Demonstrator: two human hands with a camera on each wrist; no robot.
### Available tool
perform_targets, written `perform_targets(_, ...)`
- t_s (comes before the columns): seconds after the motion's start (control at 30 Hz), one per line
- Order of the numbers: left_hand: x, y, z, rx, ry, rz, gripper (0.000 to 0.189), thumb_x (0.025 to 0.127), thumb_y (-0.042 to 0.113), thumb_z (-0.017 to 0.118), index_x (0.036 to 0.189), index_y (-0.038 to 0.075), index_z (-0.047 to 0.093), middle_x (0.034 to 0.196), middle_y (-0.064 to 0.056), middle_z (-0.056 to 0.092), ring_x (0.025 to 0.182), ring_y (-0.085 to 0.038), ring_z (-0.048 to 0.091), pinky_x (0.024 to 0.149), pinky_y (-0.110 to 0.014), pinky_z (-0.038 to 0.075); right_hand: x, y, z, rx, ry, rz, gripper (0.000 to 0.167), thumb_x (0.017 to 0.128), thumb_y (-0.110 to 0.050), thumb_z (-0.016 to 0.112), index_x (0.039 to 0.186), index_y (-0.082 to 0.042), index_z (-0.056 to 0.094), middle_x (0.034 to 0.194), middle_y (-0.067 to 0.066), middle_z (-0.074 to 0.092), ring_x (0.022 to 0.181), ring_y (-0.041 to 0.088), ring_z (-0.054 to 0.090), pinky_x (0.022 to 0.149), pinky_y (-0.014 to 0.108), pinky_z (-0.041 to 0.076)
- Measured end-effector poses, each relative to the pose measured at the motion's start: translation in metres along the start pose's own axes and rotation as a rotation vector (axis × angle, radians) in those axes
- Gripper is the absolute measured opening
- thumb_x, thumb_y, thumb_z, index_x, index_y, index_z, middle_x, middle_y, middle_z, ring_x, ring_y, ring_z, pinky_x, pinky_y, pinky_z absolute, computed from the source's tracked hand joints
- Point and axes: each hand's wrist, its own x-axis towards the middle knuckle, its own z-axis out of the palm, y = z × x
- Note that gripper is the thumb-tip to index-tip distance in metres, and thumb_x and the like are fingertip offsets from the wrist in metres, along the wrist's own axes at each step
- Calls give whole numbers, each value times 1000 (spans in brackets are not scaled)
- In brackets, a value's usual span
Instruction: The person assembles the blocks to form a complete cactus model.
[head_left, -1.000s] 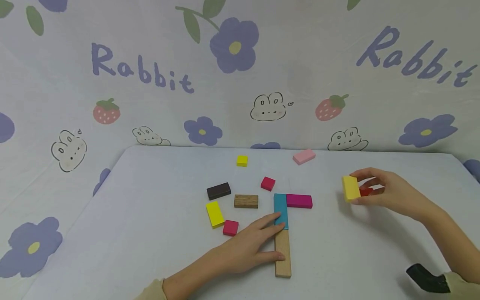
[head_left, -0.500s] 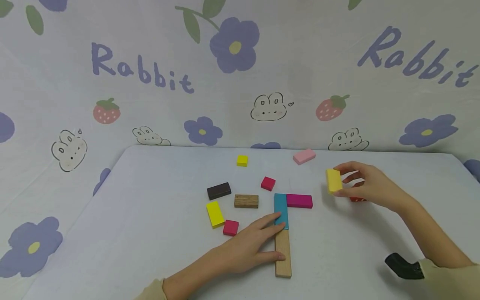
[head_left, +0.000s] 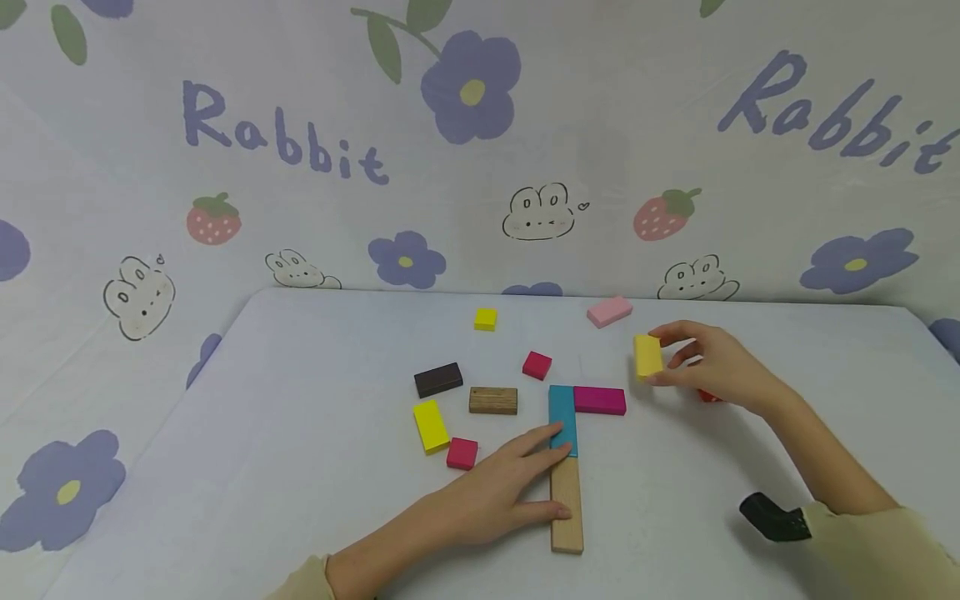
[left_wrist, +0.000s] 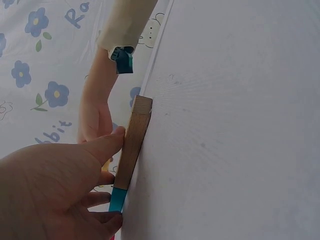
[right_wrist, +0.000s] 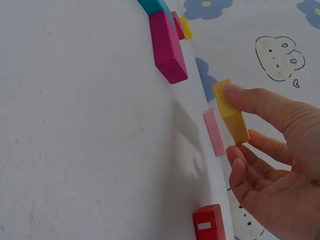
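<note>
My right hand (head_left: 712,371) pinches a yellow block (head_left: 648,357) between thumb and fingertips, holding it above the white table, to the right of a magenta block (head_left: 600,401). The right wrist view shows the thumb on one end of it. My left hand (head_left: 491,496) lies with extended fingers over two blocks in a line: fingertips on the blue block (head_left: 562,404), thumb on the light wooden block (head_left: 567,525). The blue block's far end meets the magenta block, forming a corner. In the left wrist view the wooden block (left_wrist: 134,145) lies along the thumb.
A red block (right_wrist: 209,223) sits under the right hand. Behind are a pink block (head_left: 610,312), a small yellow block (head_left: 486,319) and a small red block (head_left: 537,365). Left lie a black block (head_left: 438,380), brown block (head_left: 493,401), another yellow block (head_left: 431,427) and red block (head_left: 462,453).
My right hand has carried the yellow block leftward and slightly back, toward the magenta block. The left hand and the blocks on the table have stayed in place.
</note>
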Motion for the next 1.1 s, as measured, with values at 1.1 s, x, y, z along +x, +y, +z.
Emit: perform_targets(1.1,0,-1,-1,-2,-8,-8,72,103,49,65,164,18,42,176,2,23,160,-19,28,124,-38,37,15,-1,22,-35,-8,57,63,99,-25,75,148,6,52,142,32,56,111,39,61,76,23,55)
